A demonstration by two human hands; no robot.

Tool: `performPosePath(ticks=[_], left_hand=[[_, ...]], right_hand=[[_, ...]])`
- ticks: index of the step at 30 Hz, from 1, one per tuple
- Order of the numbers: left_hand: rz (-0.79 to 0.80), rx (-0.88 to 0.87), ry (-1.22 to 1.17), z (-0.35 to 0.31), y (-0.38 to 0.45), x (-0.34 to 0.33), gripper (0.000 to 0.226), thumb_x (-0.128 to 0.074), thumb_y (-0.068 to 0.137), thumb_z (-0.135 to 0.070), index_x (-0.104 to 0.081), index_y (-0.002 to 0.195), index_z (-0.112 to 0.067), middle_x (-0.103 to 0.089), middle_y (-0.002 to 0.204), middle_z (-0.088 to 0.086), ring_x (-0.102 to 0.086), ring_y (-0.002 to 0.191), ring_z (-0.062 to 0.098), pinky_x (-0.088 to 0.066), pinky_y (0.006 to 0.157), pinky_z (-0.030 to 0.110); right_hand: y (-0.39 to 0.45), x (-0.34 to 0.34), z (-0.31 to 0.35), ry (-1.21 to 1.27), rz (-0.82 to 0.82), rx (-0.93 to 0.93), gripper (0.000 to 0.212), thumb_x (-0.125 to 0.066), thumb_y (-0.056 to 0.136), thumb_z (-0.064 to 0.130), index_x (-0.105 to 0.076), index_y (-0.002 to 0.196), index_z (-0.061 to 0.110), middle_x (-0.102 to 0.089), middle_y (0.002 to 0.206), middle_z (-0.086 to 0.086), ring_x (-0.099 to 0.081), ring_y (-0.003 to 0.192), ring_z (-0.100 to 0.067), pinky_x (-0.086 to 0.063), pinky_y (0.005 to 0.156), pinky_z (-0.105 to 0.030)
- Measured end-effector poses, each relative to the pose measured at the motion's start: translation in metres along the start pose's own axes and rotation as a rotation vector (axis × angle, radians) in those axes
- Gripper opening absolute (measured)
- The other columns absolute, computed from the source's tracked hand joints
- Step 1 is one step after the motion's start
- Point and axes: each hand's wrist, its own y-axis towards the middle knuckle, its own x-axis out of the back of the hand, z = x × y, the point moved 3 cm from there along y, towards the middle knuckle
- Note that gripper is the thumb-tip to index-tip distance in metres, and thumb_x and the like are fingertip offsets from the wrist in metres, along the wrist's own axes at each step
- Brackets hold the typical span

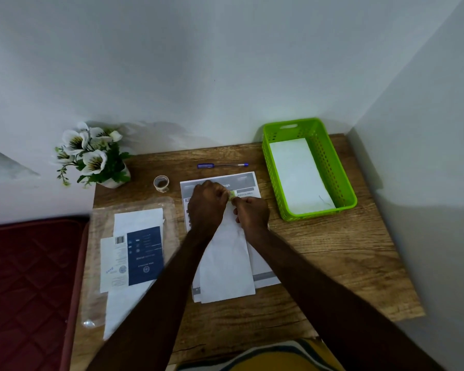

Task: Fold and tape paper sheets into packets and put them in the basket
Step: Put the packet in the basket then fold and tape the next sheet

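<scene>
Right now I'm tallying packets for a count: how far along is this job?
Done: one white packet lies in the green basket. In hand: both the left hand and right hand pinch a small greenish piece, probably tape, over a folded sheet. Left: taping that sheet, putting it in the basket, then the printed sheet beneath.

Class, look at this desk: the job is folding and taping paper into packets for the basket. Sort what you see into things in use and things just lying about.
In use:
left hand and right hand, both pinching a green tape piece
folded white paper
printed sheet
tape roll
green basket, one packet inside

Lying about:
blue pen
flowers
plastic sleeve of documents
</scene>
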Motion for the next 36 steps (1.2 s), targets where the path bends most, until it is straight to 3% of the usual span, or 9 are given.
performPosePath(ticks=[6, 11, 14, 21, 28, 31, 36], left_hand=[[0.007, 0.02, -0.028, 0.004, -0.001, -0.008, 0.029, -0.069, 0.092, -0.041, -0.069, 0.106, -0.016, -0.068, 0.108, 0.002, -0.058, 0.107, 0.02, -0.048, 0.09, 0.036], [-0.007, 0.017, -0.017, 0.001, -0.003, -0.006, 0.027, -0.068, 0.094, -0.038, -0.07, 0.108, -0.015, -0.068, 0.109, 0.002, -0.056, 0.108, 0.019, -0.04, 0.084, 0.029], [-0.01, 0.02, -0.013, 0.0, -0.004, -0.006, 0.029, -0.068, 0.094, -0.038, -0.069, 0.109, -0.013, -0.067, 0.111, 0.004, -0.057, 0.11, 0.021, -0.043, 0.085, 0.032], [-0.026, 0.053, -0.038, -0.002, -0.007, -0.005, 0.033, -0.07, 0.092, -0.037, -0.064, 0.111, -0.011, -0.066, 0.113, 0.008, -0.059, 0.11, 0.025, -0.047, 0.088, 0.038], [-0.029, 0.048, -0.059, -0.004, -0.008, -0.002, 0.033, -0.075, 0.088, -0.034, -0.065, 0.108, -0.01, -0.067, 0.111, 0.009, -0.059, 0.109, 0.026, -0.047, 0.09, 0.04], [-0.001, 0.063, -0.089, -0.004, -0.003, -0.002, 0.027, -0.078, 0.086, -0.033, -0.069, 0.102, -0.012, -0.07, 0.105, 0.005, -0.063, 0.103, 0.023, -0.052, 0.091, 0.041], [0.045, 0.073, -0.139, -0.002, 0.007, 0.001, 0.008, -0.079, 0.086, -0.026, -0.078, 0.087, -0.018, -0.075, 0.09, -0.002, -0.067, 0.085, 0.013, -0.055, 0.081, 0.033]], right_hand=[[0.003, -0.001, -0.003, -0.03, -0.016, 0.007, 0.028, -0.078, 0.084, 0.029, -0.069, 0.059, 0.02, -0.072, 0.062, -0.004, -0.068, 0.056, -0.026, -0.06, 0.06, -0.042], [0.005, 0.001, -0.002, -0.001, -0.014, -0.017, 0.027, -0.079, 0.084, 0.028, -0.069, 0.061, 0.019, -0.069, 0.058, -0.002, -0.059, 0.041, -0.014, -0.052, 0.049, -0.029], [0.005, 0.002, -0.002, 0.005, -0.006, -0.028, 0.024, -0.079, 0.084, 0.026, -0.071, 0.065, 0.014, -0.068, 0.057, -0.002, -0.058, 0.038, -0.012, -0.047, 0.044, -0.023], [0.008, -0.001, -0.003, -0.005, -0.013, -0.039, 0.028, -0.078, 0.082, 0.024, -0.068, 0.057, 0.016, -0.068, 0.054, -0.003, -0.058, 0.037, -0.014, -0.048, 0.046, -0.027], [0.014, -0.003, -0.005, -0.024, -0.01, -0.056, 0.028, -0.081, 0.081, 0.032, -0.074, 0.069, 0.007, -0.071, 0.057, -0.005, -0.06, 0.037, -0.015, -0.051, 0.047, -0.029], [0.018, -0.006, -0.006, -0.031, 0.018, -0.092, 0.034, -0.082, 0.078, 0.038, -0.073, 0.073, 0.005, -0.071, 0.056, -0.006, -0.062, 0.038, -0.018, -0.054, 0.048, -0.032], [0.028, -0.005, -0.01, -0.075, 0.095, -0.13, 0.043, -0.077, 0.086, 0.041, -0.073, 0.078, -0.001, -0.072, 0.06, -0.007, -0.058, 0.033, -0.013, -0.038, 0.034, -0.017]])
